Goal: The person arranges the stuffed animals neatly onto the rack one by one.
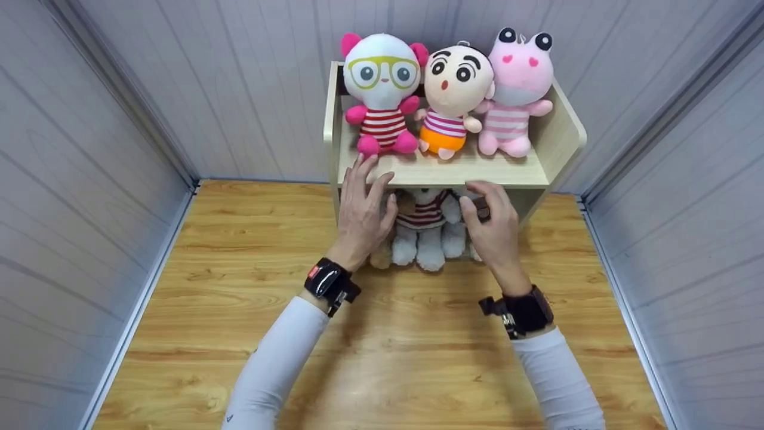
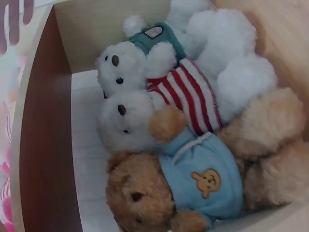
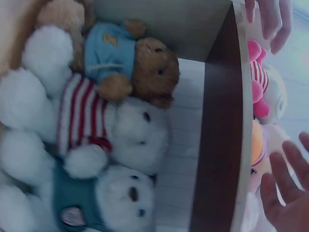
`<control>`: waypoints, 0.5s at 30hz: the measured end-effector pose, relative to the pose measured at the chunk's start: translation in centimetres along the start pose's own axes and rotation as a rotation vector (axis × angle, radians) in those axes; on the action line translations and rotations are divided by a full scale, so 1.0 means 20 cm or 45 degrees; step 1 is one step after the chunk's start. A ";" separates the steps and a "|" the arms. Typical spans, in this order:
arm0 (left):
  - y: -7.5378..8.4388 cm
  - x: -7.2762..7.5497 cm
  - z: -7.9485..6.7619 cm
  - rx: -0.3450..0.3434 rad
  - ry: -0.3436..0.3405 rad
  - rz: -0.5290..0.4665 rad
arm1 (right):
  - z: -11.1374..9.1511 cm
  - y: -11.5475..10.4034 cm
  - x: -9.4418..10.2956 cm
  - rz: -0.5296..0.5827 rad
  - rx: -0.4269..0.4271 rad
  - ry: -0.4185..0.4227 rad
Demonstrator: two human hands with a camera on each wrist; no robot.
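Observation:
Three plush toys sit in a row on the upper shelf: a white-and-pink panda with yellow glasses [image 1: 382, 74], a boy doll in orange shorts [image 1: 453, 89] and a pink frog-like toy [image 1: 518, 89]. My left hand [image 1: 364, 209] is at the shelf's front edge below the panda, fingers spread and holding nothing. To its right, my right hand [image 1: 495, 224] is empty too, fingers loosely bent near the same edge. Beneath, the lower compartment holds a brown bear in a blue top [image 2: 203, 174], a white bear in a red-striped shirt [image 2: 186, 94] and a white bear in teal [image 3: 79, 198].
The small wooden shelf unit [image 1: 441, 171] stands against the back wall [image 1: 262, 89]. Wood-look floor [image 1: 406, 358] spreads in front of it. Pale panel walls rise on the left [image 1: 71, 197] and right [image 1: 674, 209].

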State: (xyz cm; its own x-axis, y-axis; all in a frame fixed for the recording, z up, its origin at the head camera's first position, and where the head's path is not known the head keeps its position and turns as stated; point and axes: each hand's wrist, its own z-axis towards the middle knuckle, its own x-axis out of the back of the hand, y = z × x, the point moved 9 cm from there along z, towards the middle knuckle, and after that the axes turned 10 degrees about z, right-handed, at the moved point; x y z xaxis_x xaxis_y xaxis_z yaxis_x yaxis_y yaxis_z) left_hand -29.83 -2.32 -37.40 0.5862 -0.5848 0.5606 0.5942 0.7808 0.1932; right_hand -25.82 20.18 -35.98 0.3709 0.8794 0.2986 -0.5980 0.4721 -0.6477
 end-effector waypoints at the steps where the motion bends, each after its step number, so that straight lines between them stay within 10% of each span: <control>1: -0.01 0.01 -0.01 0.001 0.000 -0.005 | 0.03 -0.01 -0.01 -0.063 0.029 -0.012; 15: -0.04 0.06 -0.10 0.078 0.084 -0.148 | 0.29 -0.01 -0.24 -0.783 0.191 -0.101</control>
State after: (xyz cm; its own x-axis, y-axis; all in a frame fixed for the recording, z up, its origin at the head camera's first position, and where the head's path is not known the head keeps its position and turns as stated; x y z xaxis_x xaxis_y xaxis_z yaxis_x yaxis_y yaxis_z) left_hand -28.45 -4.11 -38.41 0.5515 -0.6839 0.4776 0.6269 0.7175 0.3036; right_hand -31.68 16.33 -33.19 0.6280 0.4440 0.6392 -0.3874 0.8906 -0.2381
